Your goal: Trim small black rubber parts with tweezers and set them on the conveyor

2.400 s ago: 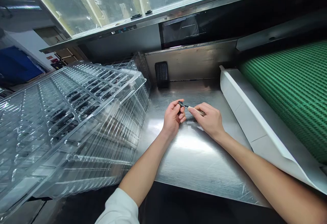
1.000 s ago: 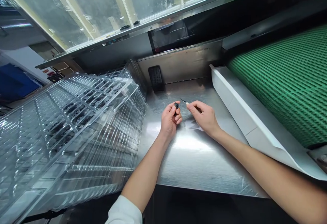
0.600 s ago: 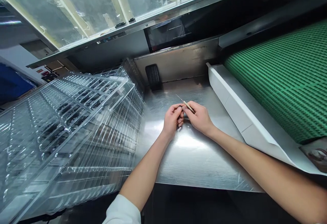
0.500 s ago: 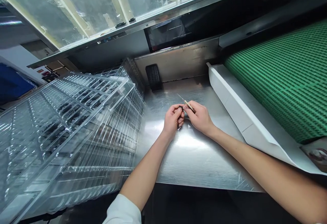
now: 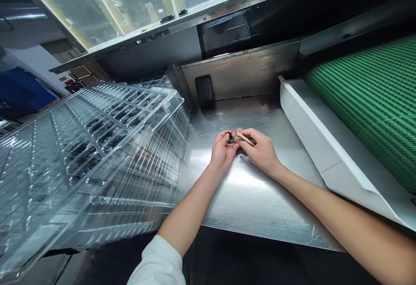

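Note:
Between the thumb and fingers of my left hand (image 5: 223, 151) is a small round black part (image 5: 231, 138) with a spoked, wheel-like face turned toward me. My right hand (image 5: 261, 150) pinches a slim tool with a pale handle (image 5: 244, 138), held like a pen. Its tip lies at the black part's edge; whether it touches cannot be made out. Both hands are close together above a shiny metal worktop (image 5: 253, 207).
Stacked clear plastic trays (image 5: 130, 163) stand at the left, with black parts in the top one. On the right, a white guard (image 5: 325, 146) borders a green mesh conveyor belt (image 5: 373, 98). A black rectangular object (image 5: 204, 92) leans against the back metal wall.
The black part has turned so its round face shows. The tool's tip has swung from pointing up and away to the part. The whole view has shifted slightly.

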{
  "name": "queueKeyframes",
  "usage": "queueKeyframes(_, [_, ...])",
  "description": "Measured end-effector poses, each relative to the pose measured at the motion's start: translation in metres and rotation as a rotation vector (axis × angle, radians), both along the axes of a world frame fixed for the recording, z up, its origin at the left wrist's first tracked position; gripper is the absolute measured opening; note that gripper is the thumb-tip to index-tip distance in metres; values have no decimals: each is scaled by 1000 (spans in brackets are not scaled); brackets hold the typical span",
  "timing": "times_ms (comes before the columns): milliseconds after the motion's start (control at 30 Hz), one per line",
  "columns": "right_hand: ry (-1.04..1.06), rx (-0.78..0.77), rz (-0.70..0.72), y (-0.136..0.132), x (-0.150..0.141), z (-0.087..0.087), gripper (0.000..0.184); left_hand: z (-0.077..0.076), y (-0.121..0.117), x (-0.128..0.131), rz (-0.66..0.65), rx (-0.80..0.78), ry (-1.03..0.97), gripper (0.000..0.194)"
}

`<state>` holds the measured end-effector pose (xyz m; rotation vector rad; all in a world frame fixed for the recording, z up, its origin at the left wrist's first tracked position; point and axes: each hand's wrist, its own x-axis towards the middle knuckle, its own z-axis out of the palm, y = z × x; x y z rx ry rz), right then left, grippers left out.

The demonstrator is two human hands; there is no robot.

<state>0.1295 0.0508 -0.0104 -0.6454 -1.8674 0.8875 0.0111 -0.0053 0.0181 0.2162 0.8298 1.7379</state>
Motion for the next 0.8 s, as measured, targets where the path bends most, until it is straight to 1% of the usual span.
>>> queueKeyframes(167, [-132, 63, -14, 1, -1, -3, 19, -2, -1, 3, -26, 40, -1, 21])
queueKeyframes(267, [-117, 77, 16, 1, 0, -2, 14, -4, -1, 3, -39, 56, 26, 24])
queueKeyframes(333, [-76, 62, 55, 0, 0, -1, 13, -5, 0, 1, -50, 58, 51, 19])
queueKeyframes(400, [-30, 7, 75, 0, 0, -1, 16, -5, 1, -2, -34, 35, 76, 12])
queueKeyframes(433, [-10, -36, 75, 1, 1, -1, 18, -5, 1, -4, -14, 16, 90, 11])
queueKeyframes(533, [37, -168, 41, 5, 1, -3, 27, -7, 1, -7, 29, -31, 155, 15])
queueKeyframes(567, [49, -199, 31, 7, 1, -4, 30, -7, 0, -7, 22, -35, 183, 14])
queueKeyframes(667, [88, -267, 35, 12, 1, -6, 39, -9, -1, -8, -55, -33, 256, 11])
queueKeyframes(800, [129, -343, 67, 17, 1, -8, 49, -9, -2, -7, -145, -8, 270, 17])
